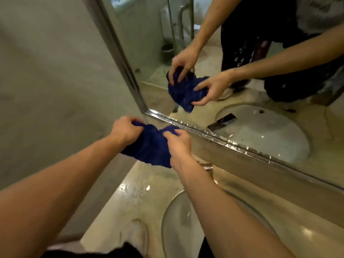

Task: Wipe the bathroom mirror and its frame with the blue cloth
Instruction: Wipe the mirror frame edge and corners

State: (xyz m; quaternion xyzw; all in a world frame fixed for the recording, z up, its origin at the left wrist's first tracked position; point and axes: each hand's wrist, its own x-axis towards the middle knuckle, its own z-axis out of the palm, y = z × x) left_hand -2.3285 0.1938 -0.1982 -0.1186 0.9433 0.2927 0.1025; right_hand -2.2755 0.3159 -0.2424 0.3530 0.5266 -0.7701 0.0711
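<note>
Both hands hold the blue cloth (149, 146) up in the air, just near the bottom left corner of the mirror (204, 43). The left hand (125, 130) grips the left end with curled fingers. The right hand (178, 144) pinches the right end. The cloth is bunched up between them. It hangs above the wet worktop (145, 192). The shiny frame (214, 135) runs just behind the cloth. A white sink (178, 220) sits lower on the right.
</note>
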